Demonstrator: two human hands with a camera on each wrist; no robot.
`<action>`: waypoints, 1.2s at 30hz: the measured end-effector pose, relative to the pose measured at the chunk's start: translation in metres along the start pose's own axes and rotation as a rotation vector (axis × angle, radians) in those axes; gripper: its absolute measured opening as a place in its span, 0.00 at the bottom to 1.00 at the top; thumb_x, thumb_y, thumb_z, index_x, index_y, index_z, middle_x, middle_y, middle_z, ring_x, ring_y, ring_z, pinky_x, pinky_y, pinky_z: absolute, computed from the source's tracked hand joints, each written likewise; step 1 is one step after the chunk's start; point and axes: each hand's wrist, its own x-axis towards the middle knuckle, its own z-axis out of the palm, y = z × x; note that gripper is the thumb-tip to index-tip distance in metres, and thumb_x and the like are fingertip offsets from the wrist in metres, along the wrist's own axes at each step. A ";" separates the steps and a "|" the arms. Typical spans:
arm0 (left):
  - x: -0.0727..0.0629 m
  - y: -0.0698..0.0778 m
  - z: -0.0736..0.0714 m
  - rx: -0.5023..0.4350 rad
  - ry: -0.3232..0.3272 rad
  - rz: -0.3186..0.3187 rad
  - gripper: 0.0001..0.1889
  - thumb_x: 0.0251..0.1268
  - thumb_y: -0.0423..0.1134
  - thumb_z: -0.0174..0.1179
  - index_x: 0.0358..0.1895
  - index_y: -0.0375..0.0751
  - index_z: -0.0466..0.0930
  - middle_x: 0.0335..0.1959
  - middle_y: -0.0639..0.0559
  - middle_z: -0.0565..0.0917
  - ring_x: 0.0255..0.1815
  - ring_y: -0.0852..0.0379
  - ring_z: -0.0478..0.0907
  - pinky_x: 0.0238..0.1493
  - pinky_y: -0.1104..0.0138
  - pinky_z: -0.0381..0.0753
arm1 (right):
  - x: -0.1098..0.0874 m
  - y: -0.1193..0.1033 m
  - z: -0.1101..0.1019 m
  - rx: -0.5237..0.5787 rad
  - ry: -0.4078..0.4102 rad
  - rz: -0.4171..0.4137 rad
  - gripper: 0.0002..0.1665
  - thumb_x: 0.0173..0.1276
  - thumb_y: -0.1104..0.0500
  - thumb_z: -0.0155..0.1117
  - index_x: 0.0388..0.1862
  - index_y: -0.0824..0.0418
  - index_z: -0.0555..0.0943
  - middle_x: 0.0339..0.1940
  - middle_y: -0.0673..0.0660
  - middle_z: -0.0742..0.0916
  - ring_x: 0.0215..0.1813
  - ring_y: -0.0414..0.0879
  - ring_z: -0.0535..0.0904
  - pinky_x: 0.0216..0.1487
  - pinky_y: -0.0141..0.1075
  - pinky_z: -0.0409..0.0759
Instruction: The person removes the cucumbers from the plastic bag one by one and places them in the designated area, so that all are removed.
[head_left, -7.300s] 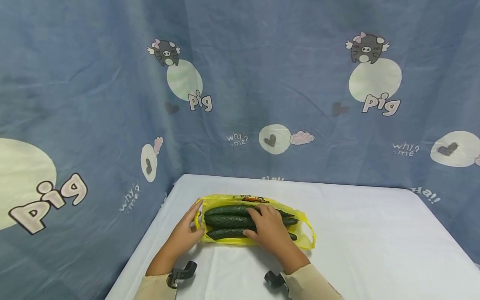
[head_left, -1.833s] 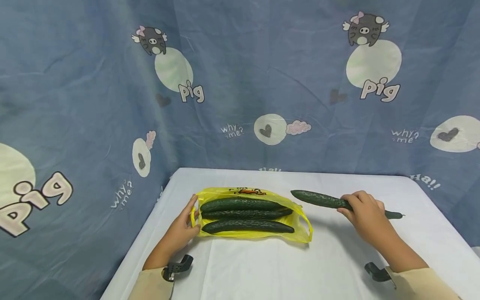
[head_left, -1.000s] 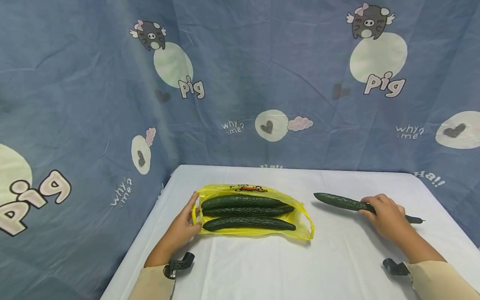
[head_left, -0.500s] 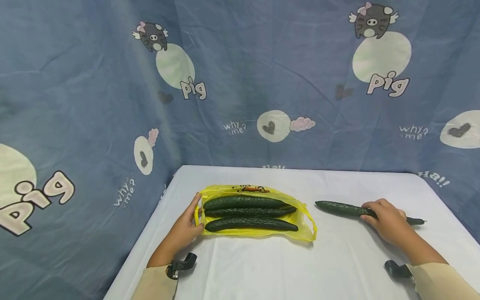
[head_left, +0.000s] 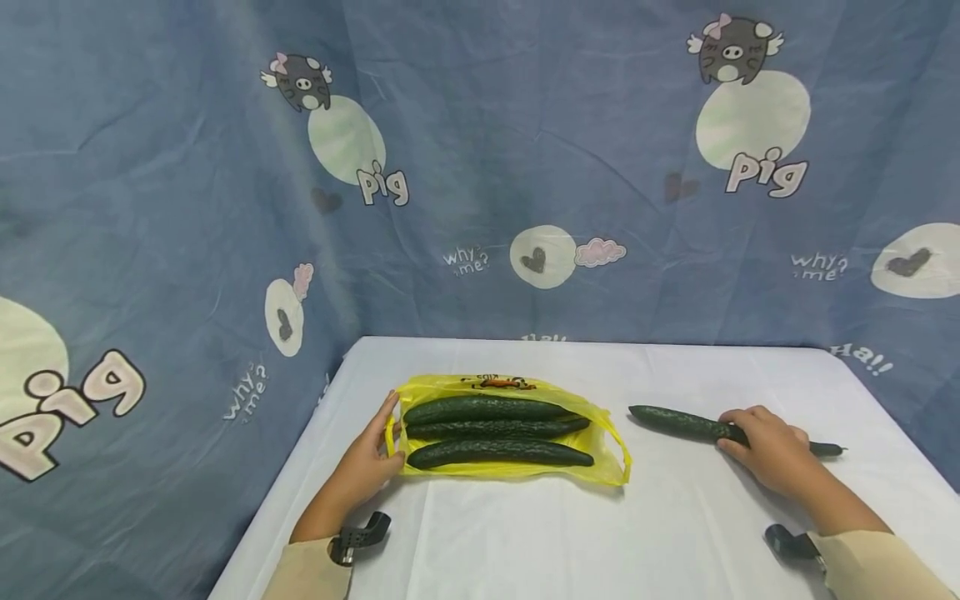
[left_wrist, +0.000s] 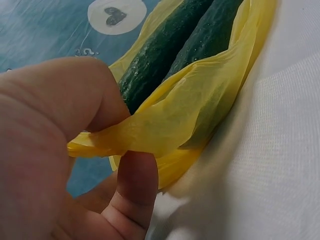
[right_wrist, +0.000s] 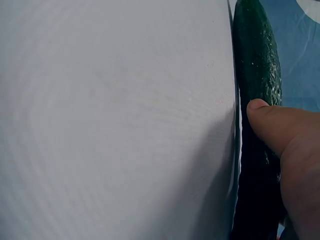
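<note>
In the head view my right hand [head_left: 772, 450] grips a long dark green cucumber [head_left: 678, 422] lying on the white-covered table, right of the bag. The right wrist view shows the thumb [right_wrist: 270, 120] along the near side of that cucumber; the other fingers are mostly hidden. On the left, a yellow plastic bag [head_left: 603, 468] lies with its mouth spread, three cucumbers [head_left: 498, 452] side by side in it. My left hand [head_left: 365, 467] holds the bag's left end. Up close, the left wrist view has the yellow film [left_wrist: 165, 125] pinched between thumb and finger.
A white cloth [head_left: 525, 542] covers the table. Blue curtain fabric [head_left: 450, 167] printed with pigs hangs behind and along the left side. Each wrist wears a black camera mount [head_left: 363, 531].
My right hand has gone from over the cucumbers in the bag to the right, carrying one cucumber out, then lowered it onto the table. The left hand has stayed at the bag's left end.
</note>
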 end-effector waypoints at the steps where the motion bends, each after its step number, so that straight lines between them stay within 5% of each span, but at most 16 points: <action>1: -0.001 0.000 0.000 -0.001 -0.004 0.001 0.53 0.68 0.25 0.57 0.87 0.67 0.39 0.87 0.63 0.33 0.85 0.35 0.49 0.36 0.66 0.79 | 0.000 -0.001 0.000 -0.002 -0.004 0.002 0.30 0.71 0.46 0.69 0.65 0.61 0.79 0.60 0.74 0.80 0.61 0.76 0.77 0.50 0.69 0.66; 11: -0.001 -0.001 0.000 -0.010 -0.017 -0.007 0.52 0.70 0.26 0.57 0.86 0.69 0.38 0.87 0.63 0.33 0.86 0.36 0.48 0.43 0.67 0.79 | -0.004 -0.005 0.002 -0.030 -0.016 -0.006 0.36 0.70 0.44 0.70 0.70 0.60 0.76 0.63 0.76 0.79 0.63 0.77 0.75 0.52 0.73 0.67; 18: 0.000 -0.002 -0.002 -0.032 -0.017 -0.010 0.53 0.69 0.25 0.57 0.85 0.74 0.39 0.87 0.65 0.33 0.86 0.37 0.49 0.25 0.65 0.75 | -0.004 -0.010 0.000 -0.007 0.025 -0.051 0.41 0.72 0.40 0.67 0.76 0.59 0.70 0.67 0.76 0.76 0.67 0.77 0.70 0.57 0.76 0.64; 21: 0.001 -0.003 -0.001 -0.034 -0.018 -0.006 0.53 0.69 0.25 0.57 0.86 0.71 0.39 0.87 0.65 0.32 0.86 0.36 0.49 0.25 0.65 0.76 | -0.004 -0.017 -0.006 0.024 0.063 -0.087 0.44 0.74 0.37 0.64 0.79 0.60 0.66 0.68 0.76 0.75 0.68 0.77 0.68 0.60 0.75 0.62; 36: 0.000 -0.003 0.000 -0.014 -0.008 0.000 0.53 0.69 0.26 0.57 0.86 0.70 0.40 0.88 0.63 0.34 0.86 0.36 0.50 0.27 0.67 0.76 | -0.006 -0.090 -0.027 0.120 0.106 -0.208 0.40 0.79 0.40 0.59 0.80 0.60 0.66 0.72 0.71 0.74 0.73 0.72 0.68 0.65 0.74 0.66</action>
